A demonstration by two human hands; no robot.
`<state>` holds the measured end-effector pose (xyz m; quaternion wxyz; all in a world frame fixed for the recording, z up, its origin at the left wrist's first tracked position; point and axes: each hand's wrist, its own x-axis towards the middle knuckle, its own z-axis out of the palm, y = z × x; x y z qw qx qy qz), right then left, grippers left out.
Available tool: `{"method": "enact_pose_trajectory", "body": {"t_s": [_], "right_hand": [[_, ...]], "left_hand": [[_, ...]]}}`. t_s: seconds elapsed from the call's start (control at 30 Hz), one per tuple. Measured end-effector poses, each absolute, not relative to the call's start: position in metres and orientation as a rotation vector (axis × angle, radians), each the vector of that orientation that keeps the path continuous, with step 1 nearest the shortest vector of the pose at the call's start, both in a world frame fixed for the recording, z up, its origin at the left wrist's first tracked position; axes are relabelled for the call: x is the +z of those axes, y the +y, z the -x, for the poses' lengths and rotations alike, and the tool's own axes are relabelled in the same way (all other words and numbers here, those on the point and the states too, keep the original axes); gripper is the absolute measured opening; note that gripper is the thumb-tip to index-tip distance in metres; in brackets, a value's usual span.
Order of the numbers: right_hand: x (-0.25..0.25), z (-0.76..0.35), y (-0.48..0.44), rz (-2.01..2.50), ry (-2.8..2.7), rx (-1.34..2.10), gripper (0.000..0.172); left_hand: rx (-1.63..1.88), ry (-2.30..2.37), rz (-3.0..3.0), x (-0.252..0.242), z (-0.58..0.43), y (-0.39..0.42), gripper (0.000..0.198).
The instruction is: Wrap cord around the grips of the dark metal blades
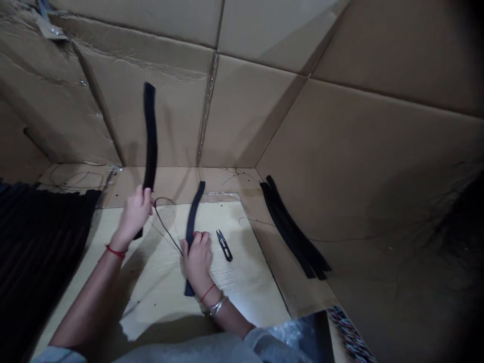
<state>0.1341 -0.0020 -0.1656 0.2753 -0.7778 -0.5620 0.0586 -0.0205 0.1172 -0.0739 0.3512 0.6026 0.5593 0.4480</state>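
Grey sleeves (181,350) are seen at the bottom edge of the view, w/ a crinkly plastic bag (291,338) by the R sleeve & a multicoloured bundle (350,335) beyond it, too blurred to identify. R hand (197,259) is closed down over a blk strip (193,214), which is pressed flat on the pale surface (242,282), its ends showing above & below the fingers. Red string & silver bangles are worn on R wrist. L hand (134,214) is raised off the surface, narrowly gripped around the lower part of a 2nd blk strip (150,136), which is held nearly upright, slightly curved, w/ a red string on L wrist. A thin dark cord (166,227) is looped between the hands. Snips (224,245) w/ blk handles are left lying just R of R hand, untouched. Farther out, pleated blk fabric (38,262) is heaped on L, a pile of blk strips (295,229) is laid on cardboard to R, & cardboard walls (245,111) are seen behind.
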Motion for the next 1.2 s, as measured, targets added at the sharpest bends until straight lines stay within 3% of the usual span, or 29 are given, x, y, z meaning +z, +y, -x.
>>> {"method": "enact_pose_trajectory", "body": {"t_s": [0.1,0.2,0.33,0.7,0.83,0.93,1.07,1.2], "right_hand": [[-0.164,-0.136,-0.004,2.065,-1.500,0.148,0.017],[-0.156,-0.149,-0.006,2.049,-1.461,0.129,0.019],[-0.140,-0.193,-0.005,2.140,-1.359,0.095,0.025],[-0.137,-0.246,-0.006,2.066,-1.502,0.477,0.012],[-0.084,-0.218,-0.002,1.774,-1.563,0.738,0.020],[-0.024,-0.184,-0.013,1.230,-1.460,1.123,0.025],[0.021,-0.145,-0.028,1.041,-1.502,1.009,0.012],[0.019,-0.124,-0.026,0.959,-1.435,1.054,0.006]], "left_hand": [[1.334,1.852,-1.658,-0.051,0.062,0.119,0.022],[1.522,1.934,-1.536,-0.028,0.088,0.108,0.031],[1.910,1.229,-1.214,0.002,0.083,0.077,0.020],[1.305,0.818,-1.191,0.010,0.006,0.020,0.028],[1.200,0.748,-1.173,0.007,-0.002,0.013,0.032],[1.194,0.741,-1.169,0.008,-0.003,0.007,0.031],[1.213,0.773,-1.176,0.010,-0.002,0.002,0.031],[1.236,0.847,-1.151,0.009,-0.002,0.000,0.033]]}}
